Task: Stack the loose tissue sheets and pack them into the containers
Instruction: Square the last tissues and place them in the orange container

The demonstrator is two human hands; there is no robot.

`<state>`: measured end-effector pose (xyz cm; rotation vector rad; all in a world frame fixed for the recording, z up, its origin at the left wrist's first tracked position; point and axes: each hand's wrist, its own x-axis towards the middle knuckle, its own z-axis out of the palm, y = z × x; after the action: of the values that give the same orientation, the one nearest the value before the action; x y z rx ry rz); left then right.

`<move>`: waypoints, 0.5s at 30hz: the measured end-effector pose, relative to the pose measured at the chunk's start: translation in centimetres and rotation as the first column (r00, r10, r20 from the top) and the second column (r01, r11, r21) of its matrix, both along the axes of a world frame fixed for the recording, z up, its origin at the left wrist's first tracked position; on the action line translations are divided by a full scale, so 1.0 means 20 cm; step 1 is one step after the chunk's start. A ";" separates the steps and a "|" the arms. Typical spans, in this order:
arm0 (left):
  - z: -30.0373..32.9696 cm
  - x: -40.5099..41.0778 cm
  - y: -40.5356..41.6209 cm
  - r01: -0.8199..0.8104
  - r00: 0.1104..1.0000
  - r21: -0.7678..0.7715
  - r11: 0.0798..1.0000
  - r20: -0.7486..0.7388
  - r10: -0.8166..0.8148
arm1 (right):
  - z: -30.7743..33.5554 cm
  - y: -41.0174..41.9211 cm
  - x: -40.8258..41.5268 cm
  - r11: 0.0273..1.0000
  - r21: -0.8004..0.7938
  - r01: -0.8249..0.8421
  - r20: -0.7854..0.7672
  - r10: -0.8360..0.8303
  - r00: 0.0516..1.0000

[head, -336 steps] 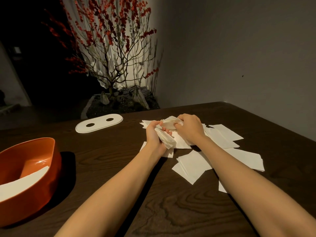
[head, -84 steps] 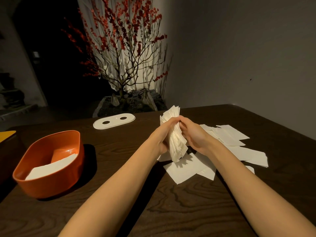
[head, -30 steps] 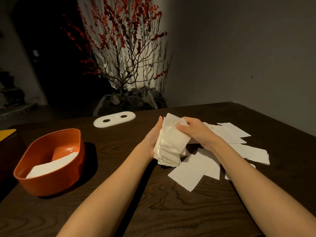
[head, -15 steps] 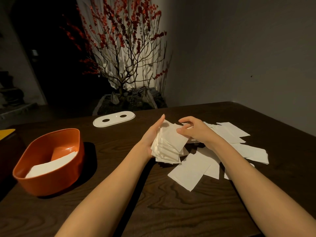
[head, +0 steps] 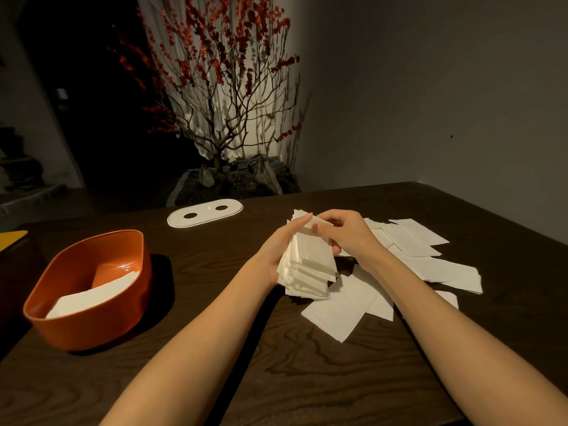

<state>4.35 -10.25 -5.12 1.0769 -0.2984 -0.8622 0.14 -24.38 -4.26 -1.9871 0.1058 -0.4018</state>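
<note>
A thick stack of white tissue sheets (head: 309, 265) stands tilted just above the dark table, held between both hands. My left hand (head: 278, 245) cups its left side, fingers reaching up along the top edge. My right hand (head: 344, 233) pinches the stack's upper right corner with thumb and fingers. Several loose tissue sheets (head: 408, 256) lie scattered on the table to the right and in front of the stack. An orange container (head: 61, 321) sits at the left with white tissues (head: 92, 296) lying inside it.
A white oval lid (head: 204, 213) with two holes lies flat at the back of the wooden table (head: 276, 379). A potted tree with red blossoms (head: 227, 118) stands behind the table. A yellow object (head: 10, 239) shows at the far left edge.
My left hand has closed in against the stack and my right hand has come over to pinch its top corner. The stack now stands a little more upright.
</note>
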 end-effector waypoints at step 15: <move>-0.02 0.01 0.08 -0.450 0.892 -0.238 0.861 -0.152 0.425 | 0.04 0.13 -0.08 0.790 0.606 -0.091 -0.294 0.329 0.898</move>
<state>4.53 -8.58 -5.62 0.8012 -0.0767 -0.4431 -1.41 -21.87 -3.56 -1.4149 0.2207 0.1759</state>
